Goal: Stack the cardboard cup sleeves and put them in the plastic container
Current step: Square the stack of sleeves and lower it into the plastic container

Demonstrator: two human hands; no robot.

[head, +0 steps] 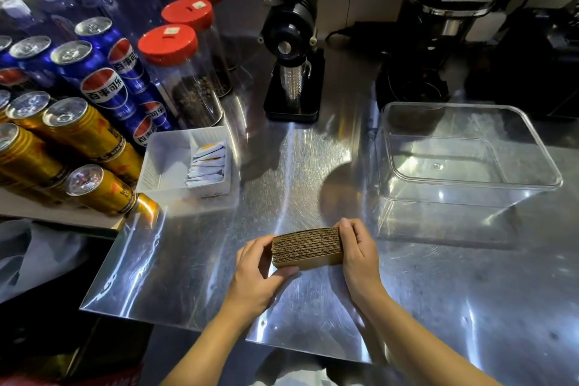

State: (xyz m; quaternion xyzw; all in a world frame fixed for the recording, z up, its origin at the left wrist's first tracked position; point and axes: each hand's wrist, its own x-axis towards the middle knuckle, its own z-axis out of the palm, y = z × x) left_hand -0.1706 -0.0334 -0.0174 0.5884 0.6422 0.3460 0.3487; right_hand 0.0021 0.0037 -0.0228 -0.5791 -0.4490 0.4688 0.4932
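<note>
Café counter: coffee grinder (293,41), drink cans (94,78).

Head cam, wide-angle, fwd + down over steel counter (438,307), close range.

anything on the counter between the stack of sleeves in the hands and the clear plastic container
No. In the head view, only bare steel counter separates the stack of sleeves, held by the left hand and right hand, from the empty plastic container.

Three red-lidded jars (175,72), one container (470,150)
</note>
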